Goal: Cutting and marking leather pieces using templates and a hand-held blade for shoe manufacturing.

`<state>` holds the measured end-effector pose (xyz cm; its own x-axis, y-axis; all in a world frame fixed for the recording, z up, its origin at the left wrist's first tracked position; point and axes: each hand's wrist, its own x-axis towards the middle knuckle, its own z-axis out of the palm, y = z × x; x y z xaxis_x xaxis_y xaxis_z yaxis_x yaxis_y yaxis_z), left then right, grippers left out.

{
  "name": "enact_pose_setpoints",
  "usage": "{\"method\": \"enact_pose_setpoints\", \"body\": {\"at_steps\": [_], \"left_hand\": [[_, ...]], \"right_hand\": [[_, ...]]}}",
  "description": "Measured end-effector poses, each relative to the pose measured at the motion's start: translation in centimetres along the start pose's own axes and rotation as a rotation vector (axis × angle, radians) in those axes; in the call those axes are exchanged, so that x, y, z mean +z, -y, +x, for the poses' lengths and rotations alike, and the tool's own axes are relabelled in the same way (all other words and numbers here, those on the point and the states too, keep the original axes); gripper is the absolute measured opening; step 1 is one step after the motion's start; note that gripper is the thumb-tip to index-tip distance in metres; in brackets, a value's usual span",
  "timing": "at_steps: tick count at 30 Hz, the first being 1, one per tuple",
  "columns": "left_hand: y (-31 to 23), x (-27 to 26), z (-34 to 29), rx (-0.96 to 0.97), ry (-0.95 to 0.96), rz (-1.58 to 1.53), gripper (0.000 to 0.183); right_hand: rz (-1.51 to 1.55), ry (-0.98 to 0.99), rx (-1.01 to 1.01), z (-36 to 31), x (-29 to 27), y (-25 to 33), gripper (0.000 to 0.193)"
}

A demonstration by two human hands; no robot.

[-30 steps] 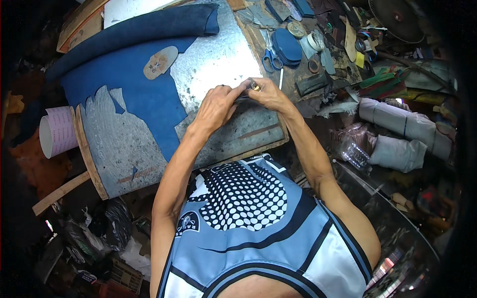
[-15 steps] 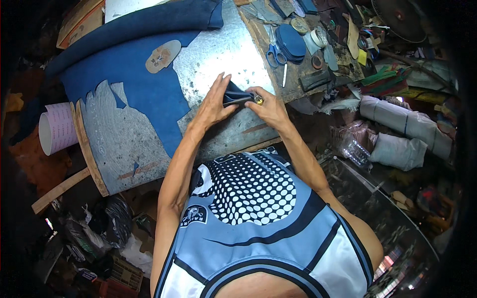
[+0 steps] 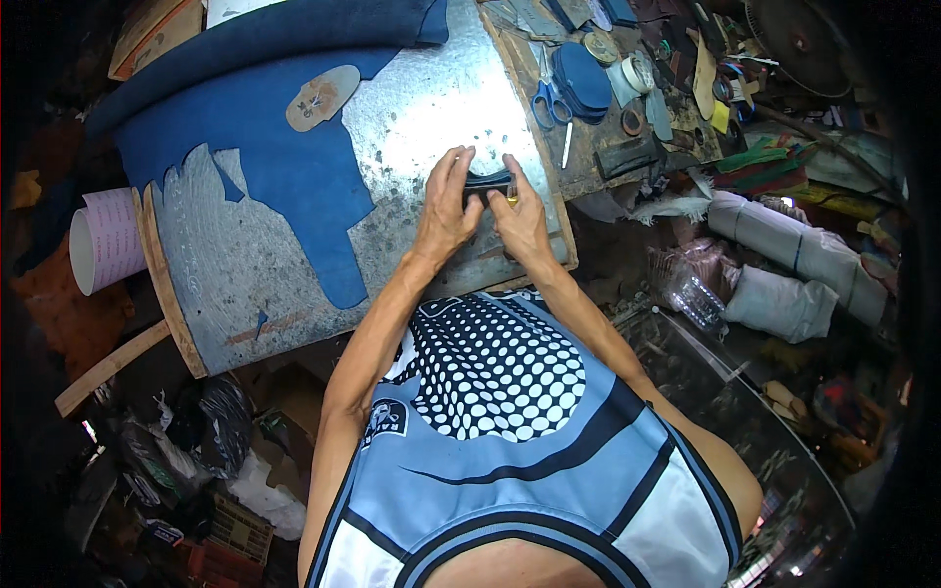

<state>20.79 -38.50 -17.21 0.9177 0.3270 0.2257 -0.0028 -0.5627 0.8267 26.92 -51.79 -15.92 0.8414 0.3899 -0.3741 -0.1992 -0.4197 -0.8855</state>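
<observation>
**Dark folded piece held crosswise, one end to each side**

I have the piece between my left hand and my right hand, above the near right part of the grey metal-topped table. Whether its underside touches the metal, I cannot tell. Its long axis runs left to right across my front, and its bluish far edge dips toward me in a shallow curve.

Neither hand is nearer: the left has the left end, the right has the right end, so the piece lies directly between them. My grip is part closed on both sides, fingers reaching along the far side and thumbs at the near face; how firmly they press does not show. A small yellowish object sits by my right thumb, too small to identify.

To the left, well apart from my hands, a blue sheet spreads over the table, with a pale oval piece on it. To the far right are blue-handled scissors, a stack of rounded blue pieces just beside them and a thin white stick nearer me.
</observation>
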Motion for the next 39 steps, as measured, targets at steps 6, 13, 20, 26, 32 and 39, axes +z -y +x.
{"method": "enact_pose_setpoints", "body": {"at_steps": [6, 13, 20, 26, 32, 39], "left_hand": [[0.1, -0.2, 0.0, -0.008, 0.024, 0.04, 0.058], [0.1, -0.5, -0.4, 0.004, 0.033, 0.093, 0.053], [-0.2, -0.8, -1.1, -0.005, 0.032, 0.036, 0.053], [0.2, 0.5, -1.3, -0.289, -0.105, -0.146, 0.048], [0.0, 1.8, -1.3, -0.399, -0.039, -0.183, 0.056], [0.5, 2.1, -2.1, -0.103, -0.087, 0.01, 0.056]], "right_hand": [[-0.195, -0.041, -0.427, 0.0, -1.1, 1.3, 0.061], [-0.639, 0.095, -0.242, -0.9, -1.7, 2.7, 0.063], [-0.328, 0.034, -0.277, 0.6, -2.9, 2.4, 0.052], [-0.264, 0.053, 0.003, 0.0, -2.4, 3.2, 0.044], [-0.138, 0.014, -0.075, -1.3, -0.5, 1.1, 0.055], [-0.121, 0.071, -0.092, -1.8, -0.7, 1.5, 0.066]]}}
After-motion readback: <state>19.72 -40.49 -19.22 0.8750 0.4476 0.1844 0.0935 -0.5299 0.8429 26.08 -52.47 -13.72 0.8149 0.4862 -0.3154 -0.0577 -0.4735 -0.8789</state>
